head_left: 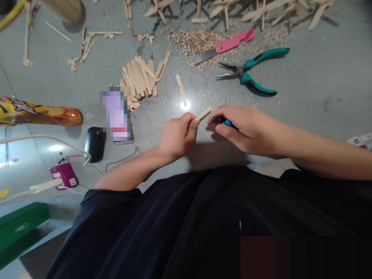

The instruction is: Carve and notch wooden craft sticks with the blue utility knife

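Observation:
Pinched between the thumb and fingers of my left hand [178, 135] is a wooden craft stick [204, 114], its free end pointing up and right. My right hand [247, 128] is closed around a small blue-and-black tool [228, 123], mostly hidden by the fingers, so its kind cannot be made out. The tool's dark tip is just right of the stick, seemingly apart from it. Above my left hand, another craft stick [180, 88] with a dark mark lies on the grey table [314, 85]. A heap of craft sticks [136, 79] sits farther left.
Green-handled pliers [240, 72] lie spread beyond my right hand. Near them, a pink-handled knife [232, 42] touches a pile of wood shavings [200, 40]. Joined sticks [255, 13] line the far edge. Leftward are a phone [117, 116], black mouse [95, 144], bottle [37, 111] and cables.

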Available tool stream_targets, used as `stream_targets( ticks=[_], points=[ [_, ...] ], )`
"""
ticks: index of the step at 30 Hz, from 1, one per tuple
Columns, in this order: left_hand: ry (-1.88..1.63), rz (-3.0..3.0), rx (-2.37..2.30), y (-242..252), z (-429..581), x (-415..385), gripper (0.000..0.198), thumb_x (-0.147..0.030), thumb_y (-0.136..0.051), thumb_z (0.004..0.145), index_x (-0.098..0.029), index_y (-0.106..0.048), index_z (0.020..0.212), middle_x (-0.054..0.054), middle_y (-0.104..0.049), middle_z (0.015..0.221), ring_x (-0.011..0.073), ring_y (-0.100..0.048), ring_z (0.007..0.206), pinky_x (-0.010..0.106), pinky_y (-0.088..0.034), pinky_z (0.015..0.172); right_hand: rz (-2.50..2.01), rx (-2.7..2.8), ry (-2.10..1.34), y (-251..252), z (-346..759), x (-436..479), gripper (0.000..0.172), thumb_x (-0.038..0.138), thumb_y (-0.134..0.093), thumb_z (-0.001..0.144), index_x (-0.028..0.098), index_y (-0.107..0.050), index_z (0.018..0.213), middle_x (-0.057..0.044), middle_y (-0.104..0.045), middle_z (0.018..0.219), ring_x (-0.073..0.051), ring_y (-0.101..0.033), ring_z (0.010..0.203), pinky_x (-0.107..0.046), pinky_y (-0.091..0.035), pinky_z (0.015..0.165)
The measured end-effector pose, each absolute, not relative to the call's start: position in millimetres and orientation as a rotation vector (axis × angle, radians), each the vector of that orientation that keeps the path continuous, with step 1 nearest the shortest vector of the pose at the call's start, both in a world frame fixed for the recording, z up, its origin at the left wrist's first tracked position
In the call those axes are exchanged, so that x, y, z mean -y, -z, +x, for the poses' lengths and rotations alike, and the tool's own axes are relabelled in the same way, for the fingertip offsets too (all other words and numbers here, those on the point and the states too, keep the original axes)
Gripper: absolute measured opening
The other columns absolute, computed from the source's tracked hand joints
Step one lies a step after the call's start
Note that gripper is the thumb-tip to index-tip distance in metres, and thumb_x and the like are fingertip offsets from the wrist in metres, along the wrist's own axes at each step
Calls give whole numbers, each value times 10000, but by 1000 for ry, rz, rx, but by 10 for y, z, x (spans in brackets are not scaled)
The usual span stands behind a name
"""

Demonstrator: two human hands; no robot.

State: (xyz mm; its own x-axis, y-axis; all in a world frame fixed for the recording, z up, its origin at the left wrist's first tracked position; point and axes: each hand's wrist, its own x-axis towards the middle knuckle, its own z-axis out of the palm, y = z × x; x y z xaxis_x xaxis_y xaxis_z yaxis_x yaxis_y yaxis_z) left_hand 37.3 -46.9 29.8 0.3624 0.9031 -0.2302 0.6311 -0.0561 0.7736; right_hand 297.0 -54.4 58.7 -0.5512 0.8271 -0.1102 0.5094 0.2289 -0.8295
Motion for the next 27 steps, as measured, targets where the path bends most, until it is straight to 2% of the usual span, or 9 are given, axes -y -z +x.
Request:
stream_targets(
  ticks=[3, 5, 8, 11, 14, 19, 27],
  points=[
    [-198, 1881, -1355, -387, 344, 349, 392, -362, -609, 1138, -248, -558, 766, 25, -608, 687, 194, -487, 656, 393, -260, 700, -1256, 2444, -994, -516, 2988, 516, 374, 441, -540, 1173, 227, -767, 1380, -176, -823, 1299, -350, -773, 1074, -417, -486, 800],
    [-149, 1890, -1309, -407, 325, 273, 439, -376, -605, 1154, -250, -553, 737, 35, -649, 689, 199, -513, 658, 395, -284, 699, -1354, 2589, -807, -464, 2962, 515, 396, 480, -544, 1186, 237, -781, 1390, -170, -824, 1273, -331, -763, 977, -381, -389, 707],
    [-92, 1894, -1280, -388, 309, 198, 476, -406, -614, 1158, -256, -551, 711, 37, -659, 675, 203, -509, 638, 397, -283, 675, -1512, 2651, -685, -400, 2915, 539, 451, 603, -605, 1184, 225, -789, 1346, -166, -840, 1149, -335, -767, 883, -362, -315, 678],
    [-36, 1916, -1269, -359, 311, 176, 477, -399, -625, 1142, -260, -525, 696, 31, -610, 640, 202, -466, 615, 405, -241, 666, -1629, 2560, -695, -331, 2895, 568, 512, 689, -666, 1150, 194, -788, 1196, -183, -836, 1031, -374, -792, 883, -376, -343, 706],
    [-36, 1920, -1269, -346, 319, 186, 451, -391, -625, 1138, -258, -550, 713, 31, -613, 642, 202, -461, 611, 408, -224, 664, -1611, 2513, -673, -265, 2908, 587, 501, 698, -635, 1160, 218, -773, 1122, -157, -830, 945, -351, -785, 862, -382, -385, 722],
    [-31, 1952, -1278, -348, 326, 194, 444, -380, -638, 1129, -254, -537, 716, 24, -579, 637, 196, -425, 606, 408, -212, 665, -1555, 2502, -647, -227, 2911, 594, 475, 679, -622, 1157, 228, -755, 1089, -126, -819, 878, -338, -787, 866, -377, -430, 730],
    [-1, 1999, -1280, -348, 327, 201, 390, -381, -637, 1132, -245, -608, 768, 57, -661, 718, 214, -473, 649, 400, -248, 677, -1620, 2555, -714, -304, 2812, 548, 477, 653, -657, 1152, 194, -765, 1082, -177, -811, 884, -407, -814, 882, -464, -507, 800]
  ],
)
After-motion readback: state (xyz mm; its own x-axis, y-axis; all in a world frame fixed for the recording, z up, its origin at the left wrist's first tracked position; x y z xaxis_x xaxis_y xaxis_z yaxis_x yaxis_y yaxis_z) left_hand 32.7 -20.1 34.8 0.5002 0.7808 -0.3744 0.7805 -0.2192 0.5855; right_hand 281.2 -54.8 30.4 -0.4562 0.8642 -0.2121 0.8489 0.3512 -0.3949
